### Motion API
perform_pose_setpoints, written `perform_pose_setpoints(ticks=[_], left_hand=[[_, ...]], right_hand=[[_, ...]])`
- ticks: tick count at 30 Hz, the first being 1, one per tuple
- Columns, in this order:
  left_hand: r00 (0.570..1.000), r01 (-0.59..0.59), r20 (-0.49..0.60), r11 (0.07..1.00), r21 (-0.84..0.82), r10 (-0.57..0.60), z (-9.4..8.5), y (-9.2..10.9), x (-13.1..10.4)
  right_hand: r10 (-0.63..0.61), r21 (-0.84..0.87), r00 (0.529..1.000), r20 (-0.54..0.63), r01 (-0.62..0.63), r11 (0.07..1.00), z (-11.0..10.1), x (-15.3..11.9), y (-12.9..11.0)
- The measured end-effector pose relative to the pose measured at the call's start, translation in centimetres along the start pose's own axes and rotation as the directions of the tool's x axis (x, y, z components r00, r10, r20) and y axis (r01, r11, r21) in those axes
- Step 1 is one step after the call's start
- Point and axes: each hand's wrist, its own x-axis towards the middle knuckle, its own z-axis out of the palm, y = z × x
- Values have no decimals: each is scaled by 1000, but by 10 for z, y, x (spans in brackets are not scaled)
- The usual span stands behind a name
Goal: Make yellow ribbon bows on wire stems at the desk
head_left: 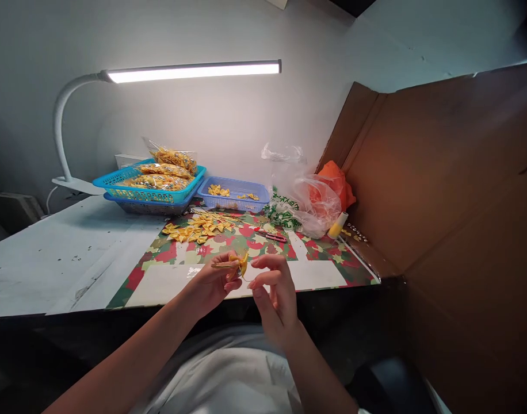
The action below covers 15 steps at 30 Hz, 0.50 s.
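My left hand (pixel 212 287) is closed on a yellow ribbon bow (pixel 243 264), held just above the front edge of the table. A thin gold-coloured strip (pixel 224 265) sticks out leftward from the same grip. Close on the right, my right hand (pixel 278 296) pinches a fine thread or wire (pixel 248 280) that runs to the bow; its exact kind is too small to tell. Beyond the hands, several loose yellow bows (pixel 194 231) lie in a heap on the patterned mat (pixel 153 253). Thin golden sticks (pixel 222 217) rest behind them.
A turquoise basket (pixel 160 194) with bagged yellow pieces stands at the back left, beside a blue-violet basket (pixel 233 201) holding small bows. Red-handled snips (pixel 271 236), a yellow-and-white glue bottle (pixel 337 226) and plastic bags (pixel 306 198) lie right. Cardboard (pixel 453 172) walls the right side; a lamp (pixel 194 71) hangs above.
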Motion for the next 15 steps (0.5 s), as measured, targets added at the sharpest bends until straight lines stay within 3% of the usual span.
perform_pose_setpoints(ticks=[15], left_hand=[[995, 80, -53, 996, -29, -81, 3, -2, -7]], right_hand=[[-96, -85, 994, -60, 91, 992, 4, 1, 4]])
